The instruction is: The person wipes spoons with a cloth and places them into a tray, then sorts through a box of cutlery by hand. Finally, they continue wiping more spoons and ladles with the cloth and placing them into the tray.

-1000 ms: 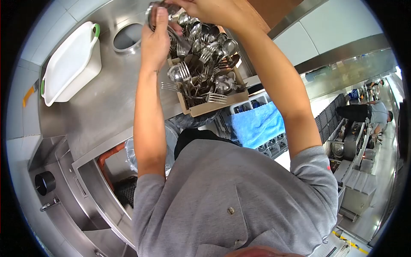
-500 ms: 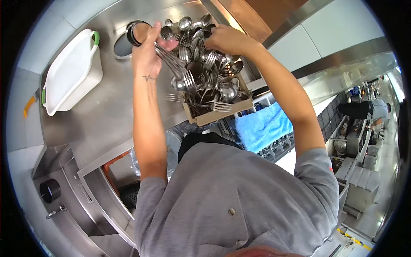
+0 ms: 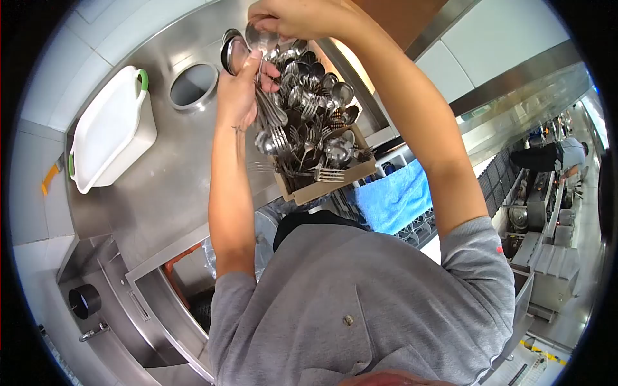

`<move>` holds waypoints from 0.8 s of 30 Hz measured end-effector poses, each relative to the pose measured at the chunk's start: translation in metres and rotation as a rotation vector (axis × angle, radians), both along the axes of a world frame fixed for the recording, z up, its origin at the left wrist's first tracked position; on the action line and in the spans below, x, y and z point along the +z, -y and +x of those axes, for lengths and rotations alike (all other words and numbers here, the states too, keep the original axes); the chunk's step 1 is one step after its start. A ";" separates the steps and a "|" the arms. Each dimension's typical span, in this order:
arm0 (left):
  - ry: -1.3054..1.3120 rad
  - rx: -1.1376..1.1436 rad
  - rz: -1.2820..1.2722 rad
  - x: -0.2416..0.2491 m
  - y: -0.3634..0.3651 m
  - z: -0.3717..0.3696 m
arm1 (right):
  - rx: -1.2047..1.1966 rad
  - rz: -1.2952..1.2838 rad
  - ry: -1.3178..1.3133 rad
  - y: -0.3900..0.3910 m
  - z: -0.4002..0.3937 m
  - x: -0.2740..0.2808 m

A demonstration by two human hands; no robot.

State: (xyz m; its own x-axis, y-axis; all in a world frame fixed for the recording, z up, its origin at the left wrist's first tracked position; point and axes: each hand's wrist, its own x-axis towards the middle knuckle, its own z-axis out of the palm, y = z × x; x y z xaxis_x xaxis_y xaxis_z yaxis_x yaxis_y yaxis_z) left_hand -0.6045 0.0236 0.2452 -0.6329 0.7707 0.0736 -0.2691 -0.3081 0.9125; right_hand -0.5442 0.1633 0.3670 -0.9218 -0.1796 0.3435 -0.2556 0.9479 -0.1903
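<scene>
My left hand (image 3: 239,95) is closed round a bundle of large metal spoons (image 3: 234,54), their bowls up past the thumb and their handles hanging below the palm. Beside it, at the top, my right hand (image 3: 283,18) pinches another large spoon (image 3: 261,38), its bowl close to the bundle. Under and to the right of both hands stands a beige rack (image 3: 335,180) heaped with mixed cutlery (image 3: 312,103). Forks, spoons and ladle-like pieces lie in it at many angles, and some fork tines stick out over its front and left edges.
A white tub (image 3: 122,145) with green handles stands on the steel counter (image 3: 167,193) at the left, near a round hole (image 3: 191,87). A blue cloth (image 3: 394,199) hangs below the rack. Another person (image 3: 571,154) is far right. A sink area lies lower left.
My right hand has moved up and left from the cutlery heap to the bundle and now holds a spoon. My left hand has shifted slightly right, uncovering the round hole. The view has shifted a little.
</scene>
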 end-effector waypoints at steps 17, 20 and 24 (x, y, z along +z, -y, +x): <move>0.039 0.211 -0.064 -0.001 0.043 0.009 | -0.327 -0.932 -0.035 -0.003 -0.018 -0.058; 0.297 0.374 -0.019 -0.036 0.099 0.003 | -0.431 -0.838 -0.211 0.000 -0.050 -0.044; 0.613 0.541 0.256 -0.071 0.155 0.014 | -0.491 -1.176 -0.104 0.025 -0.145 -0.073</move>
